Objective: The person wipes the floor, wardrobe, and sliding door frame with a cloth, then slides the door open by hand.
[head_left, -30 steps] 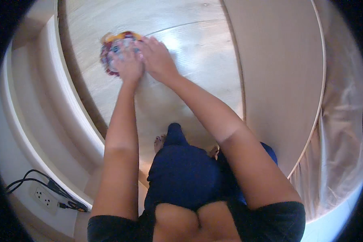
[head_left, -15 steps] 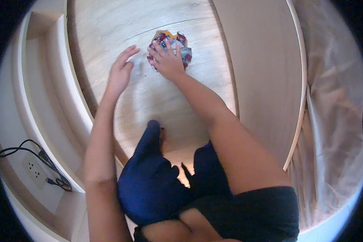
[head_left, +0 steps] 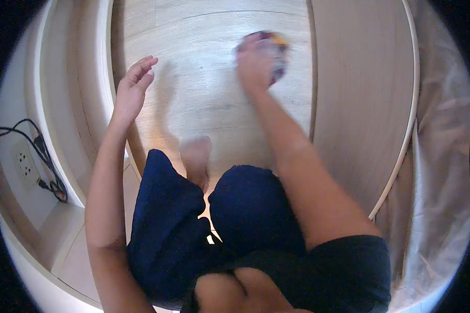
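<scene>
On the wood-grain floor, my right hand covers the patterned cloth, gripping or flat I cannot tell, so the work seems unfinished, while my empty left hand hangs loosely uncurled.

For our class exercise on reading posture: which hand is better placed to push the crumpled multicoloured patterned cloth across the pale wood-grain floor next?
Right, most likely: the right hand, though blurred, is on the crumpled multicoloured patterned cloth. The left hand holds nothing visible and is apart from the cloth.
</scene>
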